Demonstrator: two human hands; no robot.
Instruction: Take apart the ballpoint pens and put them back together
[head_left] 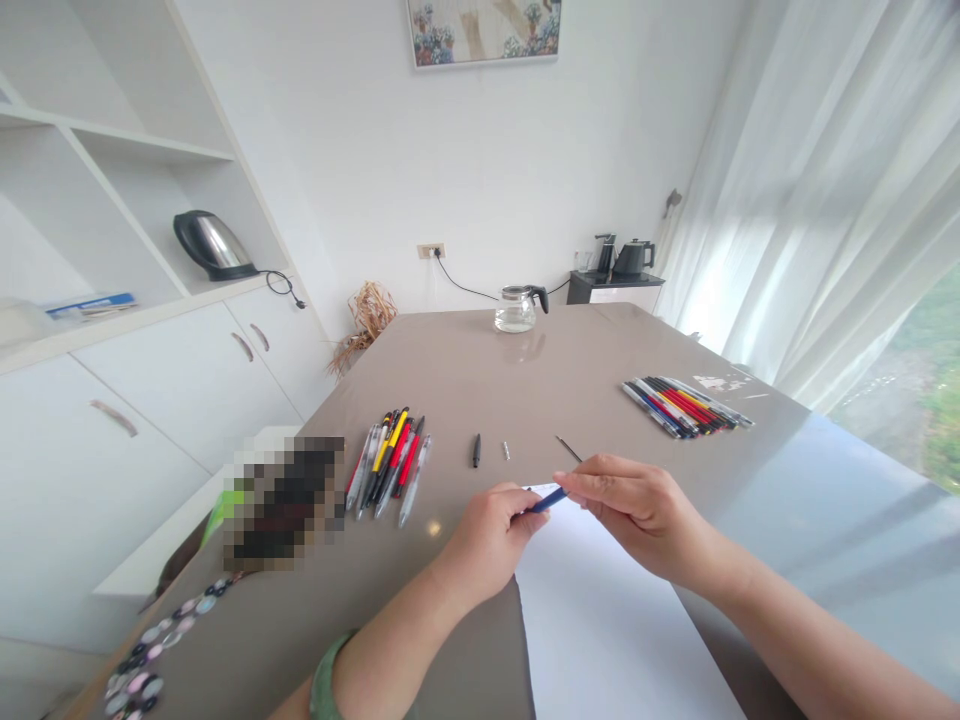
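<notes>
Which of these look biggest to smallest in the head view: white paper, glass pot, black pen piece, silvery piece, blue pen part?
1. White paper
2. Glass pot
3. Black pen piece
4. Silvery piece

Blue pen part: partly covered, so unranked.

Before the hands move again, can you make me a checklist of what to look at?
1. Left hand grips the blue pen barrel: ok.
2. Right hand has fingers at the barrel's other end: ok.
3. Small black cone and silvery piece lie apart on the table: ok.
4. Thin refill fully in sight: not ok, the right hand hides part.
5. Inside of the barrel: cannot tell.
6. Glass pot away from both hands: ok.
</notes>
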